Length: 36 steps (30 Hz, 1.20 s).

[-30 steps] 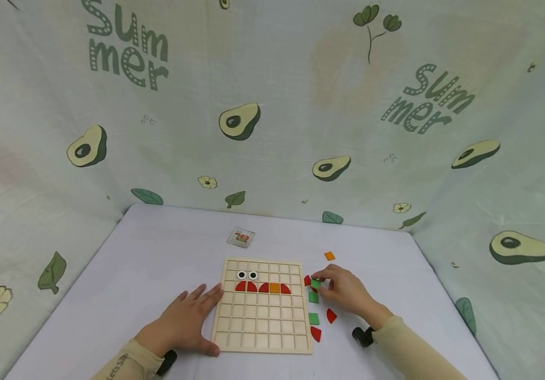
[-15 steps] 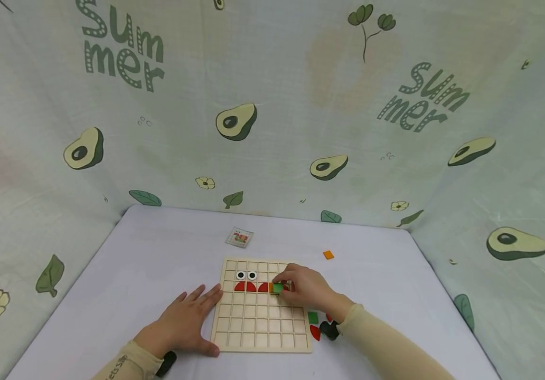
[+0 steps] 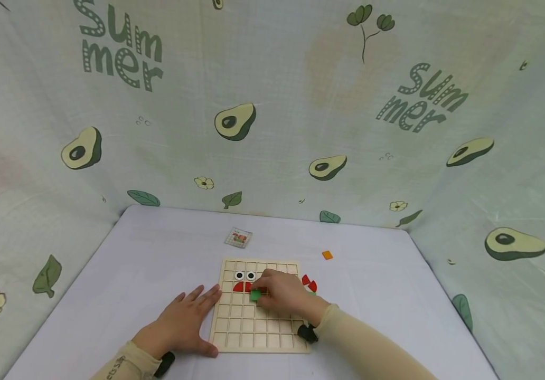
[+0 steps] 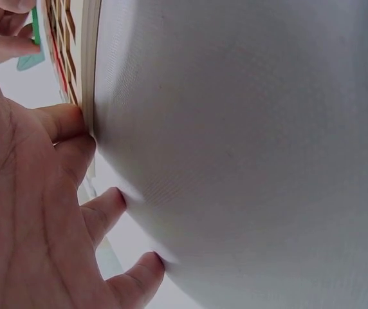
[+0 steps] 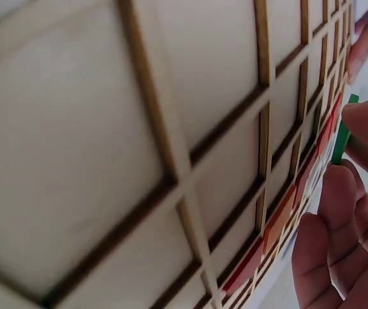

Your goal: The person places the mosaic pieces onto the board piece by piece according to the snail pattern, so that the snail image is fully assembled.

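My right hand is over the wooden grid board, pinching a green square tile between thumb and fingertips. In the right wrist view, the green tile stands edge-on above the board's far cells. My left hand rests spread on the table, its fingers and thumb against the board's left edge. The left wrist view shows the board's edge touched by fingers. Two eye tiles sit in the board above red quarter-round tiles. An orange tile lies in that row, hidden in the head view.
Behind the board lies a small picture card. A loose orange tile is at the back right. Red quarter-round pieces lie off the board's right edge, with green partly visible beside them. My right arm covers other pieces there.
My right hand picked up the green tile from the right of the board and carried it left over the grid, to just below the red tiles. The left hand has stayed in place.
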Motion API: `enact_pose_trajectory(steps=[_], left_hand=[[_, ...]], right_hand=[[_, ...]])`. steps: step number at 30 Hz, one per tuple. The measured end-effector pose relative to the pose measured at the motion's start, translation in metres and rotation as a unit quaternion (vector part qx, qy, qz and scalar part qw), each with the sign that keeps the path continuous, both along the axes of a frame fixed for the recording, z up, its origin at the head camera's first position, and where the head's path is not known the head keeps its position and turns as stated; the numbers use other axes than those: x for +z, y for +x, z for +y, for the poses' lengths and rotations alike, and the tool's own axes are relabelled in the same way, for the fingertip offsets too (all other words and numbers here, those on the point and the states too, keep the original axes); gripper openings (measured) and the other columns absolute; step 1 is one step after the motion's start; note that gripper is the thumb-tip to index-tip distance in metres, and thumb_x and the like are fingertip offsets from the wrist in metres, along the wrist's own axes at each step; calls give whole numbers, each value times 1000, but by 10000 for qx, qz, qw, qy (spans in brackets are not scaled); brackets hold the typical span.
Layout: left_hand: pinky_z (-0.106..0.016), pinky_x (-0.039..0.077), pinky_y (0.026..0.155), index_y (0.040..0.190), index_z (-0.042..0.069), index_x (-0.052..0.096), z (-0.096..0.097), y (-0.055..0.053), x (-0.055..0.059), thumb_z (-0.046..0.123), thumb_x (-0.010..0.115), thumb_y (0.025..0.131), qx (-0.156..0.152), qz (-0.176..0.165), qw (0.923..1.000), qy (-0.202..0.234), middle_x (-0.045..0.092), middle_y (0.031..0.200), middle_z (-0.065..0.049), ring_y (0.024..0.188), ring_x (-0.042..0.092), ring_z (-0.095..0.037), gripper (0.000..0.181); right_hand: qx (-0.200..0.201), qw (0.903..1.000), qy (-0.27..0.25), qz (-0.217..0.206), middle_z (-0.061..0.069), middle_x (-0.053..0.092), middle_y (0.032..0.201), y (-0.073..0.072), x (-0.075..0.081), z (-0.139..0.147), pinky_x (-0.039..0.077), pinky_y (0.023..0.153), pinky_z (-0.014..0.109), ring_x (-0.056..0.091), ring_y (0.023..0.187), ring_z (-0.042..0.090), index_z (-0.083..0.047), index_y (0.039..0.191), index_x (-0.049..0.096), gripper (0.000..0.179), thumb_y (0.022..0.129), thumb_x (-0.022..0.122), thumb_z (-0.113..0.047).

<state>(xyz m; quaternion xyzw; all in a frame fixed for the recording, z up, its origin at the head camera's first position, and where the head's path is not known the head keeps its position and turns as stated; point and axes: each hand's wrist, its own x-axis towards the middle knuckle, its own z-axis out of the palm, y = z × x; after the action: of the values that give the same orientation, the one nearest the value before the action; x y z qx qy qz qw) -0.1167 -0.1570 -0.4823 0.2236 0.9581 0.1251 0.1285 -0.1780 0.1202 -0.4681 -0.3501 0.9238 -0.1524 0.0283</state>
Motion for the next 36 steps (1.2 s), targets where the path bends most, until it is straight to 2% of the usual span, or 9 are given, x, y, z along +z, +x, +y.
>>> enact_pose_trajectory(steps=[9,18,24,29,36], left_hand=[[-69,28,106,153,12,40,-2,1,-1,80,75,57,-119,93,9998,141,34,159,-2,144,29,-39,123],[-69,29,106,153,11,40,-2,1,-1,80,75,57,-128,98,9997,160,35,159,-2,143,29,-39,123],[-68,28,106,152,11,41,-3,2,-1,79,76,57,-122,105,9997,191,35,159,-2,144,29,-39,122],[-68,28,107,153,11,41,-3,1,-1,79,76,58,-126,94,9997,193,34,159,-2,144,29,-39,122],[-68,28,107,152,12,42,-2,1,-2,80,76,56,-61,132,9998,130,35,159,-2,144,29,-39,123]], right_hand=[[114,9999,125,-22,-14,60,102,3,-8,-10,45,62,19,54,78,-2,-27,114,75,28,87,69,-20],[190,9993,206,247,-13,61,103,4,-8,-13,47,63,19,55,79,-1,-25,112,75,24,88,72,-24],[89,9992,261,287,-14,62,104,3,-7,-16,49,69,21,56,85,0,-24,113,75,24,89,73,-27],[25,9994,264,227,-15,62,103,4,-4,-15,49,68,21,56,84,0,-25,114,75,25,89,73,-27],[-278,9992,245,126,-11,63,105,6,1,7,46,63,23,54,78,3,-25,117,73,29,88,71,-24]])
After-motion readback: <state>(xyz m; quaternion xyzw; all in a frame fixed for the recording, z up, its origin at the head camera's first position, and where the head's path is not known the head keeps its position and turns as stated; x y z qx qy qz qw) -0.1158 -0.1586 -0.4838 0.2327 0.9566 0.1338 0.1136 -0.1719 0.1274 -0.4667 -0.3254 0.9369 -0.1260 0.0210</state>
